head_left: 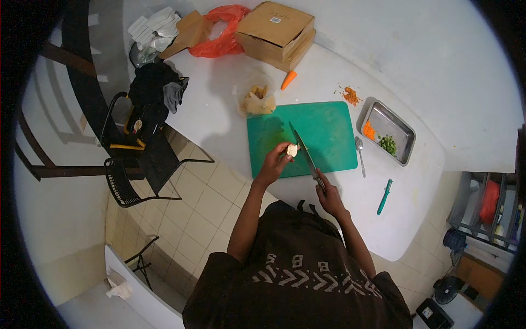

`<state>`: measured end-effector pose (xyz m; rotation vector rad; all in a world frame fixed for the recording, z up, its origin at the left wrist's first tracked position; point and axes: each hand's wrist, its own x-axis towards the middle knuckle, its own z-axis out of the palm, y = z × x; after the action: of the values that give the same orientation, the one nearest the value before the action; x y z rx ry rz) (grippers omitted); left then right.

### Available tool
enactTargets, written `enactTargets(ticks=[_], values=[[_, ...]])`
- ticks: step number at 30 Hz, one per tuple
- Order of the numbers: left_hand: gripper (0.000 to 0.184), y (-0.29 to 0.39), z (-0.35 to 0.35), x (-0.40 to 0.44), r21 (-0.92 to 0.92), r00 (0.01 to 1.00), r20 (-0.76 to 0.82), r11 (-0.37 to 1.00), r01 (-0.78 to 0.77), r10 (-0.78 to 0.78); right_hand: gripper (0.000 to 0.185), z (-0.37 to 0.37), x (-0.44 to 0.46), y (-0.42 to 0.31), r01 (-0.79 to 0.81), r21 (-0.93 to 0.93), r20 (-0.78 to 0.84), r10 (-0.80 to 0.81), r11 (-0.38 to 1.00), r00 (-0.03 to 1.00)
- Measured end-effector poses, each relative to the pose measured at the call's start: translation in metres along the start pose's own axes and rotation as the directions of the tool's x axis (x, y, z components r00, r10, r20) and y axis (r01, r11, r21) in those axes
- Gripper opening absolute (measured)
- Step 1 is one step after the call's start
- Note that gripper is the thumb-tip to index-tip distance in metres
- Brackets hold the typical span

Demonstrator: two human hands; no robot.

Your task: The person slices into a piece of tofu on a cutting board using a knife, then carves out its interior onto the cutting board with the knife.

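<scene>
My left hand (275, 161) holds a small pale piece of food (292, 150) between thumb and fingers, over the lower middle of the green cutting board (334, 123). My right hand (330, 197) is wrapped round the handle of a long knife (306, 152). The blade points up and to the left across the board, just right of the pale piece. A clear plastic bag with light brown contents (258, 101) rests at the board's upper left corner. To the right of the board lies a spoon (360, 156).
A metal tray (405, 134) with chopped orange and green pieces stands at the right, near orange peelings (351, 96) and a green-handled peeler (385, 197). Beyond the board are a carrot piece (288, 80), cardboard boxes (276, 30) and a red bag (219, 33). A black chair (156, 164) stands left.
</scene>
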<state>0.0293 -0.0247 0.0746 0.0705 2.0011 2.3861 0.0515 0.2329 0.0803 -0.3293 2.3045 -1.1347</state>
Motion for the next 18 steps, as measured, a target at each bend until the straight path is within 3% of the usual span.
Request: enactTargets(ticks=[3, 5, 6, 8, 9, 11, 14, 18], values=[[0.034, -0.001, 0.001, 0.001, -0.028, 0.997, -0.074, 1.000, -0.001, -0.001, 0.065, 0.002, 0.001, 0.001, 0.114, 0.023, -0.091, -0.111, 0.993, 0.990], [0.036, -0.004, -0.004, 0.002, -0.126, 0.968, -0.177, 0.980, 0.156, -0.177, 0.066, -0.004, -0.001, -0.007, -0.045, 0.007, 0.024, 0.045, 0.999, 0.999], [0.036, -0.008, -0.006, 0.004, -0.128, 0.968, -0.176, 0.979, 0.157, -0.178, 0.066, -0.003, 0.000, -0.004, -0.047, 0.006, 0.023, 0.047, 0.999, 0.999], [0.037, -0.014, -0.011, 0.005, -0.500, 0.900, -0.264, 0.847, 0.180, -0.347, 0.065, 0.000, -0.001, 0.002, 0.049, 0.057, -0.023, -0.048, 0.997, 0.999], [0.037, -0.022, -0.016, 0.005, -0.501, 0.900, -0.263, 0.846, 0.180, -0.348, 0.065, -0.001, -0.001, 0.001, 0.048, 0.056, -0.024, -0.047, 0.997, 0.999], [0.035, -0.035, -0.025, 0.004, -0.755, 0.912, -0.198, 0.649, 0.092, -0.360, 0.064, -0.005, -0.004, -0.006, 0.031, 0.127, 0.013, -0.033, 0.991, 0.999], [0.032, -0.026, -0.021, 0.006, -0.828, 0.915, -0.208, 0.561, 0.024, -0.347, 0.064, -0.020, -0.009, -0.028, -0.075, 0.121, 0.068, 0.067, 0.990, 0.995], [0.030, -0.033, -0.024, 0.009, -0.836, 0.927, -0.193, 0.549, 0.017, -0.323, 0.063, -0.034, -0.016, -0.040, -0.041, 0.097, 0.110, 0.030, 0.994, 0.993]])
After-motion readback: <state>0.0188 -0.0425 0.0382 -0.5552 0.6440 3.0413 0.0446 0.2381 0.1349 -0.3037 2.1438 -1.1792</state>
